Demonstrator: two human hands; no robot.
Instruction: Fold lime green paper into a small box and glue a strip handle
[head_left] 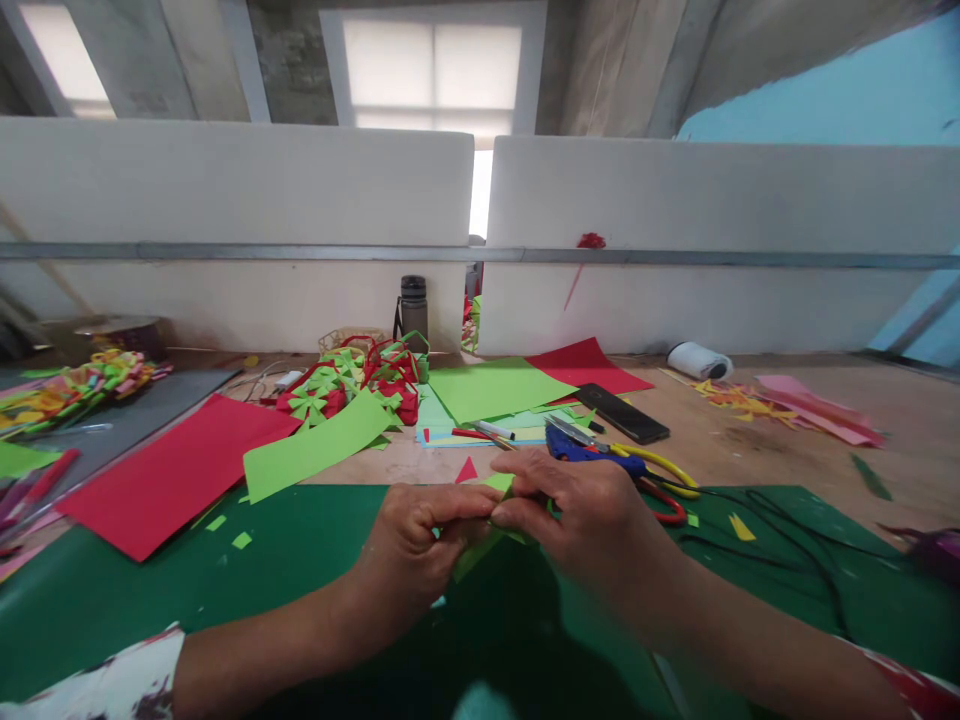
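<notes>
My left hand [420,545] and my right hand [581,515] meet over the dark green mat [135,590], fingertips pinched together on a small piece of light green paper [480,545]. The paper is folded between the fingers and mostly hidden by them. Just beyond my right hand lie a blue glue gun [592,450] and yellow-handled scissors [660,470].
Red paper [172,470] and a light green strip [315,450] lie at left, more green and red sheets [495,385] behind. A pile of red-green paper bows [352,385], a dark bottle [413,310], a black phone [621,412], a tape roll [697,360], scraps and a black cable surround them.
</notes>
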